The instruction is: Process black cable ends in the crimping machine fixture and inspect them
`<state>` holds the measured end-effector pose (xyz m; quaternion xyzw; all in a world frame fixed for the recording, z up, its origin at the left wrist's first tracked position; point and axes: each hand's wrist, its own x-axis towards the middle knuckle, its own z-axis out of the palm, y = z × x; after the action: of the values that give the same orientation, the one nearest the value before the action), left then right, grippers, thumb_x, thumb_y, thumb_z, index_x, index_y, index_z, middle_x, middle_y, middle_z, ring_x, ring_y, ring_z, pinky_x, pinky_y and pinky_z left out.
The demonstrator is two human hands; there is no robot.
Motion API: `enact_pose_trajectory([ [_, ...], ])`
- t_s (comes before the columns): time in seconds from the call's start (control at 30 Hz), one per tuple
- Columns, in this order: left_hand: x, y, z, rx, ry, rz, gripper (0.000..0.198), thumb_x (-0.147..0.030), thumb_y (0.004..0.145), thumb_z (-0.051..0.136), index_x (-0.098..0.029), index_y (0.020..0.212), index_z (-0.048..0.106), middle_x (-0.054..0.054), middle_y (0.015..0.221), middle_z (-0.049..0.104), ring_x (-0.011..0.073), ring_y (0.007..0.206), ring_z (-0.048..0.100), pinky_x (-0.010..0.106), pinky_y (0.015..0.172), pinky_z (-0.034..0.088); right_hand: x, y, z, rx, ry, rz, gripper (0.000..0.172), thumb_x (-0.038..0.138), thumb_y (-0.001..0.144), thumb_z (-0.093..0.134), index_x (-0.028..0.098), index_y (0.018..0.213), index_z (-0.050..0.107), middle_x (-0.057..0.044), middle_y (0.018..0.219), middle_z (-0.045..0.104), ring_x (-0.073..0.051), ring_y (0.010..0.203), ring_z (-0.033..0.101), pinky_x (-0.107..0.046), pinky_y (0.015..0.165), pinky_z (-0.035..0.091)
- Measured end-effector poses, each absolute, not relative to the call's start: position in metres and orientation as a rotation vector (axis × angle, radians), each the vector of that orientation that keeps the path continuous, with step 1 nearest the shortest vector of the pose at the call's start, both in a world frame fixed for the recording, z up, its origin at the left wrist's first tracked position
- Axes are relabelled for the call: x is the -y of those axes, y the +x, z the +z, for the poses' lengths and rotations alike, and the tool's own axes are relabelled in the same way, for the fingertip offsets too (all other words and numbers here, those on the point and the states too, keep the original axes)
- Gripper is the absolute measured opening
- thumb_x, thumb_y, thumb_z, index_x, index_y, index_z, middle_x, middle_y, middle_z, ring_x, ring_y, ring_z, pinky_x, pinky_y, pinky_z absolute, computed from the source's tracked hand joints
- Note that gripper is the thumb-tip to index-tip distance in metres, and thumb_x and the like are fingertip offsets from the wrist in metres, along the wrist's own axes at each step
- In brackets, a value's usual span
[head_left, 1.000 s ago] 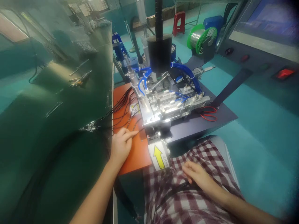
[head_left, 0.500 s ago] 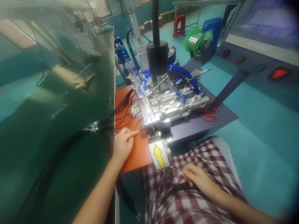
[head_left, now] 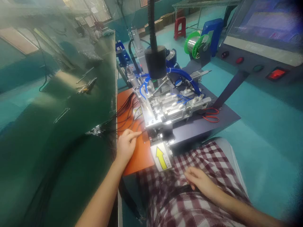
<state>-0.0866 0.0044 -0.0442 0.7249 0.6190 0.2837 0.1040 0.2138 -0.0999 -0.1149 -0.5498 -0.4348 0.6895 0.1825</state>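
Orange plate edge [head_left: 139,167], hands [head_left: 126,145] [head_left: 197,179] apart, wide floor [head_left: 262,116] rightward

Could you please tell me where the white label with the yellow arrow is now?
The white label is in the lower middle of the head view, between the left hand and right hand, just right of the orange plate.

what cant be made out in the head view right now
All in the head view:
- Left hand: anything between thumb and fingers, hidden by the hand itself.
- Right hand: its palm, hidden by curled fingers.
- Screen: contents blurred, top cut off by the picture's edge.
- Machine: part of it, behind the black cylinder.
- Small label: print too small.
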Motion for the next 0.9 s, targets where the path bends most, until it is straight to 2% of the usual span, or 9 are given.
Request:
enact_pose_trajectory([
  [0.27,-0.007,-0.085,-0.039,-1.888,2.147,0.794,0.017,-0.02,0.086,0.049,-0.016,0.09,0.065,0.003,0.083,0.063,0.0139,0.066,0.055,0.026,0.061,0.043,0.099,0.212,-0.115,1.293,-1.55,1.948,0.041,0.058,0.078,0.054,0.021,0.063,0.042,0.004,0.056,0.046,-0.012,0.051,0.045,-0.028,0.058,0.039],
  [0.37,0.015,-0.083,-0.02,-1.844,2.214,0.656,0.016,-0.022,0.089,0.047,-0.017,0.095,0.062,0.005,0.094,0.065,0.0165,0.08,0.058,0.029,0.074,0.043,0.099,0.215,-0.111,1.334,-1.524,1.962,0.039,0.056,0.079,0.053,0.021,0.064,0.043,0.005,0.055,0.045,-0.012,0.051,0.045,-0.028,0.058,0.039],
  [0.43,0.044,-0.081,-0.005,-1.723,2.281,0.493,0.017,-0.022,0.091,0.047,-0.019,0.086,0.062,0.003,0.087,0.066,0.0155,0.08,0.057,0.029,0.077,0.041,0.099,0.217,-0.109,1.352,-1.537,1.966,0.037,0.054,0.08,0.054,0.021,0.066,0.045,0.005,0.056,0.045,-0.012,0.052,0.045,-0.028,0.059,0.04],
  [0.5,0.079,-0.078,0.005,-1.452,2.348,0.208,0.016,-0.02,0.088,0.052,-0.022,0.077,0.064,-0.002,0.075,0.064,0.0127,0.071,0.056,0.026,0.072,0.04,0.099,0.219,-0.109,1.362,-1.554,1.99,0.037,0.053,0.08,0.054,0.02,0.067,0.046,0.004,0.059,0.047,-0.012,0.052,0.046,-0.027,0.06,0.04],
  [0.57,0.11,-0.074,0.006,-1.119,2.585,-0.488,0.015,-0.013,0.085,0.053,-0.022,0.079,0.065,0.001,0.078,0.065,0.0158,0.077,0.055,0.029,0.072,0.038,0.099,0.217,-0.11,1.378,-1.539,2.02,0.037,0.053,0.08,0.055,0.02,0.067,0.046,0.004,0.061,0.049,-0.011,0.052,0.046,-0.027,0.06,0.04],
  [0.6,0.121,-0.073,0.004,-1.104,2.603,-0.601,0.013,-0.009,0.078,0.059,-0.019,0.076,0.066,0.004,0.076,0.065,0.0196,0.081,0.054,0.032,0.074,0.038,0.099,0.215,-0.111,1.39,-1.519,2.036,0.037,0.053,0.081,0.055,0.02,0.068,0.046,0.004,0.061,0.05,-0.011,0.052,0.047,-0.027,0.059,0.04],
  [0.67,0.132,-0.073,-0.002,-1.117,2.6,-0.703,0.013,-0.005,0.072,0.062,-0.016,0.073,0.067,0.009,0.077,0.065,0.0249,0.088,0.053,0.037,0.077,0.036,0.1,0.21,-0.112,1.42,-1.476,2.062,0.036,0.053,0.082,0.055,0.019,0.069,0.047,0.004,0.061,0.05,-0.011,0.052,0.047,-0.027,0.059,0.04],
  [0.8,0.12,-0.077,-0.006,-1.112,2.552,-0.76,0.013,-0.004,0.069,0.063,-0.016,0.065,0.063,0.008,0.075,0.06,0.0221,0.08,0.051,0.035,0.073,0.035,0.101,0.204,-0.112,1.472,-1.42,2.083,0.035,0.052,0.083,0.055,0.019,0.073,0.05,0.004,0.064,0.052,-0.011,0.054,0.05,-0.026,0.059,0.041],
  [0.9,0.107,-0.078,0.006,-1.124,2.488,-0.726,0.015,-0.002,0.067,0.062,-0.017,0.07,0.06,0.006,0.081,0.06,0.0192,0.077,0.052,0.032,0.071,0.035,0.101,0.206,-0.11,1.479,-1.423,2.087,0.036,0.053,0.082,0.056,0.019,0.072,0.049,0.003,0.065,0.052,-0.011,0.054,0.049,-0.026,0.059,0.041],
])
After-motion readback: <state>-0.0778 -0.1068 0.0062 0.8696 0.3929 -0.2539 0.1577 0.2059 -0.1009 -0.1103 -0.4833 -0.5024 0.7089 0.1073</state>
